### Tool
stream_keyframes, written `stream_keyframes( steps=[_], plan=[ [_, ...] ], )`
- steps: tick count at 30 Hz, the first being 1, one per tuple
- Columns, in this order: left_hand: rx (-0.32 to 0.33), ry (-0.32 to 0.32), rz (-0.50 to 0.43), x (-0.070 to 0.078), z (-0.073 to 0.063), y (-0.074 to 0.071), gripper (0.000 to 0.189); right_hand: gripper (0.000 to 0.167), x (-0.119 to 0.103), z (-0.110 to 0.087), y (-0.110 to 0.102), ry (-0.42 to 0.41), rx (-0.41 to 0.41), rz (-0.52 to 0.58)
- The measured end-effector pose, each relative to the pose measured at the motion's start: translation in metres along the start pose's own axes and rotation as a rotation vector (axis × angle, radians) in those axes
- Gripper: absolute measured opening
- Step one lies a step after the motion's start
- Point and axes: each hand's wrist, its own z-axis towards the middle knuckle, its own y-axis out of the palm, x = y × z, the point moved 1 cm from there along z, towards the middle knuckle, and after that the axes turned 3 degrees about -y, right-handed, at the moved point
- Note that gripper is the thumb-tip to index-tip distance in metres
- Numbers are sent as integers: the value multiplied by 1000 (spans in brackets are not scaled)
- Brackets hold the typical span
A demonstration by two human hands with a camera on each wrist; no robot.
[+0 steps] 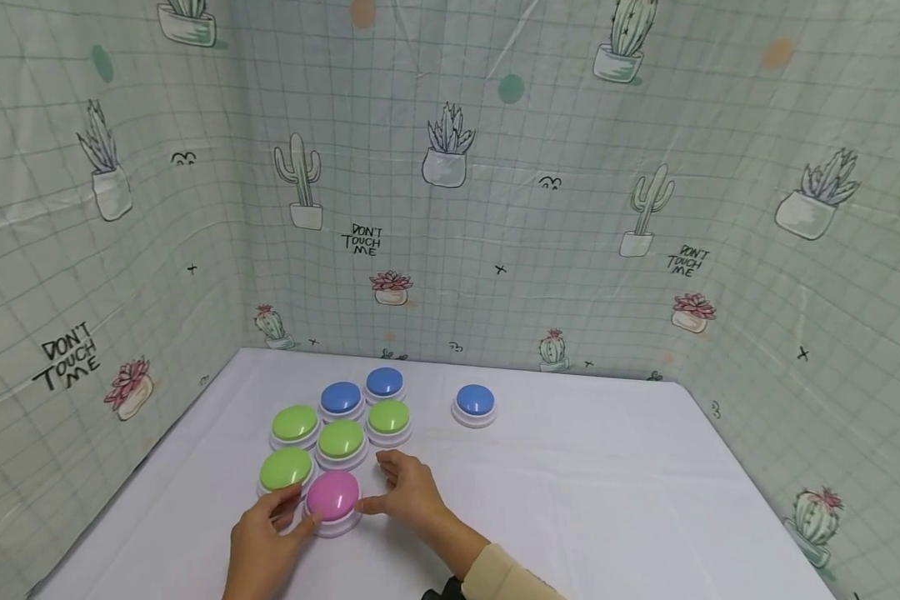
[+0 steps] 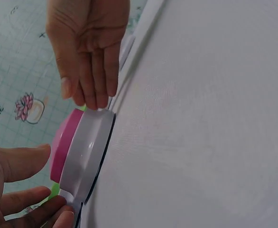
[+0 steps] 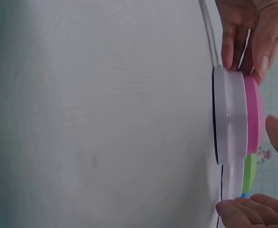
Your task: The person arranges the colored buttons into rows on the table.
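With the left hand (image 1: 264, 533) and right hand (image 1: 412, 496) relaxed, fingers unclosed, flanking the round pink-domed white plastic button (image 1: 333, 496) at the head view's lower left-centre, light, even fingertip pressure low on its base (image 2: 84, 152) should probably guide it best.

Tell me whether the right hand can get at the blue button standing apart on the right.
Probably yes: only bare white tabletop shows between the right hand and that blue button, with no other button in the way.
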Motion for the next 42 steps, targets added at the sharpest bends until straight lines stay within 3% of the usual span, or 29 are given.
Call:
stream_keyframes(
  steps=[19, 29, 42],
  plan=[
    [-61, -31, -35, -7, 6, 3, 54, 65, -2, 2, 11, -28, -75, 79],
    [-52, -15, -14, -9, 6, 5, 53, 55, -5, 1, 16, -37, -81, 95],
    [-54, -40, -35, -10, 4, 3, 54, 54, -4, 1, 22, -52, -74, 157]
  ],
)
